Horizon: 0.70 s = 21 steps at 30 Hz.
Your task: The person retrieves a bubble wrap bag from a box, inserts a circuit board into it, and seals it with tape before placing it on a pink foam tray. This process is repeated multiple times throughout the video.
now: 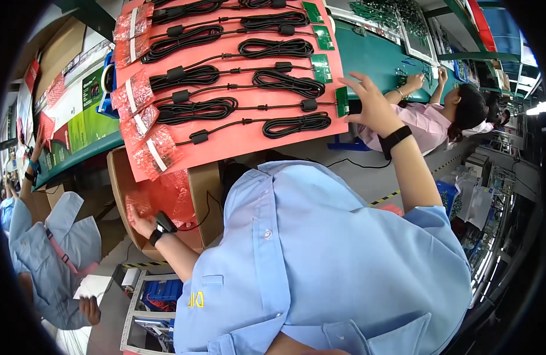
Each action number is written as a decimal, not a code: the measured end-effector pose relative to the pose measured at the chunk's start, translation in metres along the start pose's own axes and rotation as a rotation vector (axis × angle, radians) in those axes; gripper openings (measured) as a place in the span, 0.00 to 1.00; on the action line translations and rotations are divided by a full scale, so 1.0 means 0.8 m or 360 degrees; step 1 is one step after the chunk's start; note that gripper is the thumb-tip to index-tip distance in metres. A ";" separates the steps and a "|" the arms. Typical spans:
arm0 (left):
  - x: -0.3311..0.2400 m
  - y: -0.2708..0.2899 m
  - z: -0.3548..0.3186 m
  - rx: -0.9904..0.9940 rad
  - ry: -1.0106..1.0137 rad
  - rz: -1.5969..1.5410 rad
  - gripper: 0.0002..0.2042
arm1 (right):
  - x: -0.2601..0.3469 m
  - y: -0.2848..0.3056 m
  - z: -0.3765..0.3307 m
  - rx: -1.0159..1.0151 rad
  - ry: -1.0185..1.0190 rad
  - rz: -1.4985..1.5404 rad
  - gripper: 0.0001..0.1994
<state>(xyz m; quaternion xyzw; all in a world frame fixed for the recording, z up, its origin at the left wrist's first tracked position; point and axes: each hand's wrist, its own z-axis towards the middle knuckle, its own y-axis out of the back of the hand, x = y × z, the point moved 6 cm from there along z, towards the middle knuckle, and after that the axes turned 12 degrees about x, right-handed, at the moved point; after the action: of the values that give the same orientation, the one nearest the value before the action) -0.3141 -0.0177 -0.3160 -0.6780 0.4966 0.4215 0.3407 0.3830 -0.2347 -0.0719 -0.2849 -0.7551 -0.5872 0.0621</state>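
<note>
My left hand [142, 225] is down at the cardboard box [205, 198] below the table's edge, its fingers closed on a red bubble-wrap bag [141, 203]. At the right end of the pink sheet, my right hand [376, 109] is open, thumb and fingers apart around a small green circuit board [342, 102]. That board sits at the end of a black cable [293, 125] coiled on the sheet. Several similar black cables lie in rows above it. Their left ends run to red bubble-wrap bags [156, 155] with white strips, along the sheet's left edge.
The pink sheet [225, 152] covers the bench in front of me. A blue tape dispenser [109, 89] stands at its left. Beyond lies a green work surface [367, 47]. One co-worker [427, 118] sits at right; another [60, 254] is at left. Blue bins [162, 290] stand below left.
</note>
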 end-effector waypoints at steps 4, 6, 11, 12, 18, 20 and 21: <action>-0.133 -0.131 -0.065 0.0584 -0.0348 -0.0040 0.23 | -0.031 -0.005 0.000 0.0007 0.0157 -0.0059 0.32; -0.214 -0.256 -0.144 0.0787 -0.0363 -0.0106 0.21 | -0.048 -0.003 -0.001 0.0009 0.0173 0.0102 0.30; -0.258 -0.528 -0.340 0.1552 -0.0262 -0.0072 0.21 | -0.034 0.047 0.028 0.0141 0.0478 0.0098 0.30; -0.249 -0.571 -0.376 0.1734 -0.0186 0.0116 0.22 | -0.027 0.056 0.031 0.0216 0.0470 0.0093 0.29; -0.097 -0.643 -0.472 0.2400 0.1110 0.0506 0.19 | 0.017 0.128 0.056 0.0155 0.0458 -0.0085 0.23; -0.053 -0.641 -0.477 0.2194 0.1559 0.0288 0.11 | 0.041 0.146 0.042 0.0143 0.0406 -0.0182 0.24; -0.024 -0.636 -0.470 0.2086 0.1695 0.0065 0.10 | 0.050 0.146 0.030 0.0120 0.0401 -0.0198 0.24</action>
<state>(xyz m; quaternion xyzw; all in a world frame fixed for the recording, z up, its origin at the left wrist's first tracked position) 0.2591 -0.2017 -0.1211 -0.4421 0.7472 -0.3216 0.3779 0.4145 -0.1814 0.0374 -0.1591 -0.7790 -0.5923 0.1306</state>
